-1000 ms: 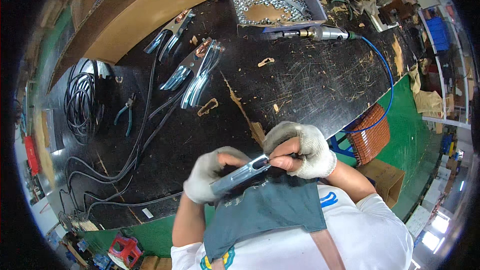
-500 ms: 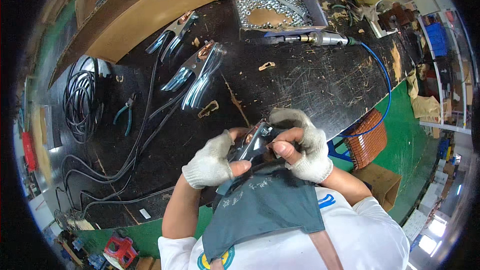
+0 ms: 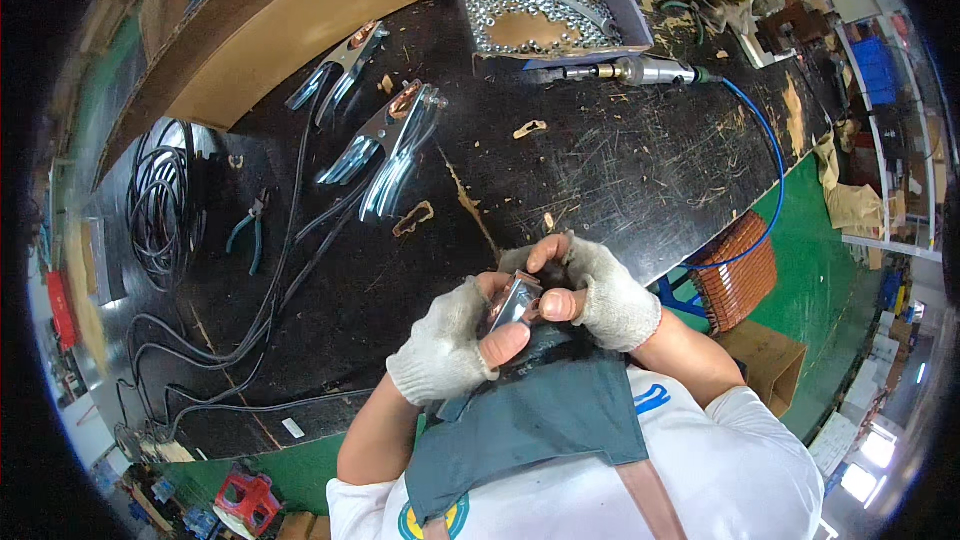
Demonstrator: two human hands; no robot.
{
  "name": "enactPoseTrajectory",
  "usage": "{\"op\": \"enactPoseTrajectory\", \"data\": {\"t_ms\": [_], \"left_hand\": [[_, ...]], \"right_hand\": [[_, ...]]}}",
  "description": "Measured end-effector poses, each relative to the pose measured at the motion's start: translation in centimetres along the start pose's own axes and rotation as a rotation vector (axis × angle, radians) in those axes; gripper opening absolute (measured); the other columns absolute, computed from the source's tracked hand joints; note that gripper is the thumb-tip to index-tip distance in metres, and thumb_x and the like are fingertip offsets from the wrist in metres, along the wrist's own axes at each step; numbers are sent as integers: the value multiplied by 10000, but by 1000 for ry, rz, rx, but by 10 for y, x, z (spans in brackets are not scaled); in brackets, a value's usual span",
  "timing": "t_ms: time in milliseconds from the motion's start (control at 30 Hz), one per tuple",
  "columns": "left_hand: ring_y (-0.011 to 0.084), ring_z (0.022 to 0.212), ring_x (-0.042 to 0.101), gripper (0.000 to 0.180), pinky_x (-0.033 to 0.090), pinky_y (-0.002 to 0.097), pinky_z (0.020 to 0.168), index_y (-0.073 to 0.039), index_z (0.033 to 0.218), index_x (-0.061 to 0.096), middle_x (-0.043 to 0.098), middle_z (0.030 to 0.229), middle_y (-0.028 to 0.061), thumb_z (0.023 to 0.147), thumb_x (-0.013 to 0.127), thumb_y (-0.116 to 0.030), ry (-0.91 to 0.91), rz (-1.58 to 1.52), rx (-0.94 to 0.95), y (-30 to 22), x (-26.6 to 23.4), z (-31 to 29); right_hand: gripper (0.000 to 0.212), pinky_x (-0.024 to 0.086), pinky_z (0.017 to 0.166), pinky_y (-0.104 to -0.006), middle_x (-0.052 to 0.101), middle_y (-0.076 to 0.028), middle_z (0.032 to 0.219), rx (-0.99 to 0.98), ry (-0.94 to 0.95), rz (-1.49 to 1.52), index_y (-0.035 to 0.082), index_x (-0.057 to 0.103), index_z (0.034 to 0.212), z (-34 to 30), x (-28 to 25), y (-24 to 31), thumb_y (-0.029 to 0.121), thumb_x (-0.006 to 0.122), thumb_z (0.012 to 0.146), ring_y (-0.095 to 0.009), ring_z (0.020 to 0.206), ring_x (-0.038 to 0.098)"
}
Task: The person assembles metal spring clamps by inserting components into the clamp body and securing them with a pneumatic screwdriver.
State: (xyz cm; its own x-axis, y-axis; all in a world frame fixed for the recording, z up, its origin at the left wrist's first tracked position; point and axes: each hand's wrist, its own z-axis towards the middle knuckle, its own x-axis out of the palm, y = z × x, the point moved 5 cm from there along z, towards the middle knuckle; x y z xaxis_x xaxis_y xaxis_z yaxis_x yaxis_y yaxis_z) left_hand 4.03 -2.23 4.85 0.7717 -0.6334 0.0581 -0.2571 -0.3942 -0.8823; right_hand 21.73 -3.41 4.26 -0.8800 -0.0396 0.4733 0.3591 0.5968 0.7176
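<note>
Wears off-white gloves, a dark grey-green apron and a white shirt. Shows silver and copper on the clamp, black with pale scratches on the tabletop, blue on the hose, grid-patterned rust brown on the chair back.

Two hands hold one clamp, and at least two more lie on the tabletop. Also there: one cable coil beside one pair of pliers, one air tool, one blue hose and one tray of nuts, too many to count.
</note>
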Motion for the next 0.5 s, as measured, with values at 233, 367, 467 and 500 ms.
{"op": "enactPoseTrajectory", "data": {"t_ms": [233, 367, 467, 500], "left_hand": [[224, 854, 656, 686, 528, 355, 775, 48, 1209, 618, 672, 962, 150, 827, 740, -510, -42, 106, 64, -12, 1, -2], [212, 804, 644, 591, 522, 351, 729, 38, 1156, 626, 661, 926, 152, 836, 723, -450, -73, 100, 22, -19, 0, -3], [208, 791, 637, 538, 517, 358, 717, 25, 1128, 628, 653, 907, 145, 848, 706, -428, -87, 150, 92, -20, 0, -2], [208, 791, 637, 538, 517, 358, 717, 25, 1128, 628, 653, 907, 145, 848, 706, -428, -87, 150, 92, -21, 0, -2]], "right_hand": [[626, 503, 969, -323, 673, -96, 1074, 69, 58, -10, 40, 570, 1115, 3, 2, 1, 319, 941, 694, -192, 1035, 641], [650, 509, 955, -323, 668, -96, 1074, 64, 63, -24, 37, 572, 1119, 8, 3, -3, 339, 949, 683, -194, 1023, 640], [671, 514, 944, -318, 659, -92, 1064, 32, 74, -44, 29, 569, 1132, 8, 4, -2, 392, 934, 701, -195, 1005, 641], [624, 517, 919, -301, 665, -79, 1056, 41, 91, 32, 17, 580, 1142, 7, 5, -1, 375, 907, 749, -170, 990, 643]]}}
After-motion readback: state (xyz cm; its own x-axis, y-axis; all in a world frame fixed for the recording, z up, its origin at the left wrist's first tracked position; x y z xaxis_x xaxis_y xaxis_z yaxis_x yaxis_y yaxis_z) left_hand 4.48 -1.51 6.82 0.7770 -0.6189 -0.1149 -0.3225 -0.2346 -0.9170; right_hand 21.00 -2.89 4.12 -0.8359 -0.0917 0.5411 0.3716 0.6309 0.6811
